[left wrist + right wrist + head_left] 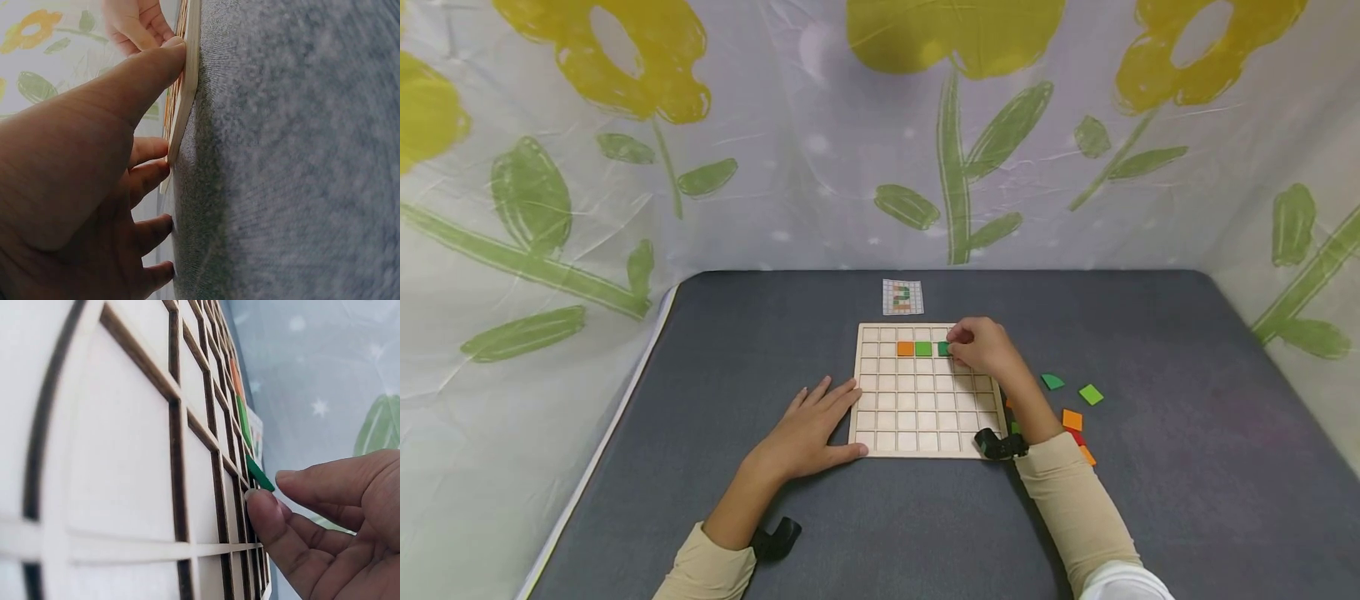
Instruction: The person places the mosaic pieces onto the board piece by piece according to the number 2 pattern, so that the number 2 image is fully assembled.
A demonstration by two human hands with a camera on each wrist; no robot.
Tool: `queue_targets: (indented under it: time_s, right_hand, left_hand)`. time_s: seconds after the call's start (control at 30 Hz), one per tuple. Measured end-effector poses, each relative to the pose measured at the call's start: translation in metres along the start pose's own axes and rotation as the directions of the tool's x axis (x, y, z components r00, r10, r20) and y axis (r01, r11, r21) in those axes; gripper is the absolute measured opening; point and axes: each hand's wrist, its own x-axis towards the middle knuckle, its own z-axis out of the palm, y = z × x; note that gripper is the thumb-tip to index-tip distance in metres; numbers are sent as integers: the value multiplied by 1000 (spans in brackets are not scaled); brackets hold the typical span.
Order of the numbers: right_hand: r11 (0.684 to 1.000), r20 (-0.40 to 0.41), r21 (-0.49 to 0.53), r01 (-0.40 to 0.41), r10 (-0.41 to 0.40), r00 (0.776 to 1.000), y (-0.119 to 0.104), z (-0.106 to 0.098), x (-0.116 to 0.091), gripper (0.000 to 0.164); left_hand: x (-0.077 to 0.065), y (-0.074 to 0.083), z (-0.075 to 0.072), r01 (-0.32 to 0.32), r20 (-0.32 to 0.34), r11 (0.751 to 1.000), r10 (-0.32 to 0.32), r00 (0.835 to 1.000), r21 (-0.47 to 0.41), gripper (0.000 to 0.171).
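Note:
A wooden grid board (907,419) lies on the table. In its second row from the back sit an orange square tile (906,348) and a light green square tile (923,348). Just right of them, my right hand (982,345) pinches a dark green tile (259,473) between thumb and finger. That tile tilts up from the grid in the right wrist view; its full outline is partly hidden by the fingers. My left hand (808,433) rests with spread fingers at the board's left edge, thumb at the near corner.
Behind the board lies a small pattern card (902,297). Right of the board are a dark green rounded piece (1052,382), a light green tile (1091,394), an orange tile (1072,419) and a red piece (1077,437), some partly behind the right forearm. A flowered curtain (820,167) stands behind.

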Motion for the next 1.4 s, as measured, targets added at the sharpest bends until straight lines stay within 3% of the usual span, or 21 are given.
queue_targets:
  time_s: [0.33, 0.6, 0.73, 0.87, 1.0, 1.07, 1.13, 1.2, 1.3, 1.4]
  right_hand:
    - [998, -11, -62, 21, -21, 1000, -1, 3, -4, 16]
    - [999, 2, -21, 38, -38, 999, -2, 7, -3, 16]
    - [996, 8, -67, 62, -62, 998, -5, 6, -6, 17]
    - [988, 92, -89, 127, -119, 989, -7, -1, -8, 20]
    - [984, 240, 33, 176, -179, 954, -3, -19, -14, 24]
    - [981, 271, 59, 186, -195, 943, 0, -31, -18, 25]
    - [983, 263, 32, 179, -181, 948, 3, -45, -24, 24]
    - [984, 247, -67, 168, -147, 958, 5, -59, -32, 22]
    - [974, 246, -206, 91, -38, 969, 11, -79, -43, 20]
    - [956, 247, -292, -7, 82, 966, 18, -93, -54, 25]
  left_hand:
    - [-1, 0, 2, 0, 12, 1000, 0, 1000, -6, 86]
    - [-1, 0, 1, -6, 9, 1000, 7, 1000, -13, 86]
    - [-1, -1, 1, -9, 6, 1000, 9, 1000, -11, 86]
    - [0, -1, 2, -4, -1, 1000, 4, 1000, 3, 86]
    - [0, -1, 2, -2, 2, 1000, 2, 1000, 0, 86]
    - [0, -1, 2, -1, 4, 1000, 1, 1000, -2, 86]
    - [0, -1, 2, 1, 5, 1000, -1, 1000, -4, 86]
    - [0, 0, 2, 0, 4, 1000, 0, 1000, -4, 86]
    - [0, 0, 2, -4, 0, 1000, 4, 1000, -4, 86]
    - [0, 0, 3, -4, -2, 1000, 4, 1000, -3, 86]
